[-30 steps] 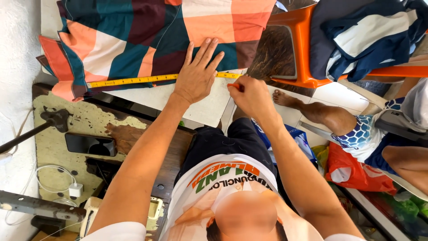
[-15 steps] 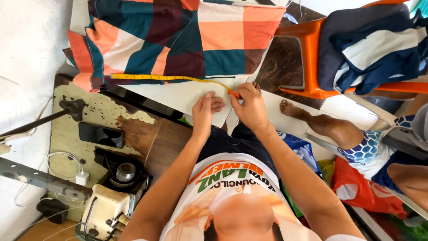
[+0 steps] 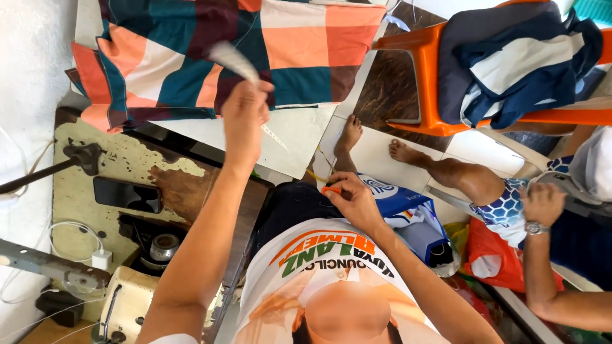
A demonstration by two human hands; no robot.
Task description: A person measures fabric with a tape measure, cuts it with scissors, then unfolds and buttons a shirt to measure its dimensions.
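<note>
Over the worn sewing table, the left hand is up by the checked cloth, fingers closed around a pale strip that blurs above the knuckles, so what it is cannot be told. Down at the lap, the right hand pinches an orange piece between thumb and fingertips, and a yellow tape trails up from it towards the white sheet under the cloth. Off to the right, another person's hand rests on a knee beside the orange chair.
</note>
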